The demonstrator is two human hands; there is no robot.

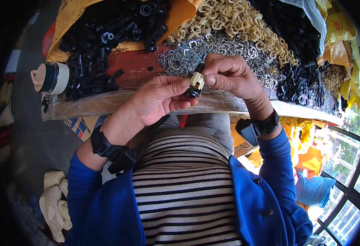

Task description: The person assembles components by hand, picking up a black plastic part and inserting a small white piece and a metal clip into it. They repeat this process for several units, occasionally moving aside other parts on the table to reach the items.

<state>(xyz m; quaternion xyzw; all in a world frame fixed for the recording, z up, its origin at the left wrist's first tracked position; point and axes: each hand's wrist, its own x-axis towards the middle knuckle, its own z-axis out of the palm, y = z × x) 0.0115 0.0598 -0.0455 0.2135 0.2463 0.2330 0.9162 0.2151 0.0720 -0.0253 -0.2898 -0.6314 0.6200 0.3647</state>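
Just above the near edge of the table, my left hand grips a small black plastic fitting between thumb and fingers. A beige plastic clip sits around the fitting's middle, with black parts showing above and below it. On the right, my right hand is closed in a pinch, its thumb tip against or right beside the beige clip. Whatever lies between its thumb and forefinger is hidden. Behind the hands spread a pile of bent silvery metal clips and a heap of loose beige clips.
Black plastic fittings spill from a brown paper bag at the back left. A lidded cup stands at the table's left end. More black parts lie at the right, beside yellow plastic bags. The wooden table edge runs before me.
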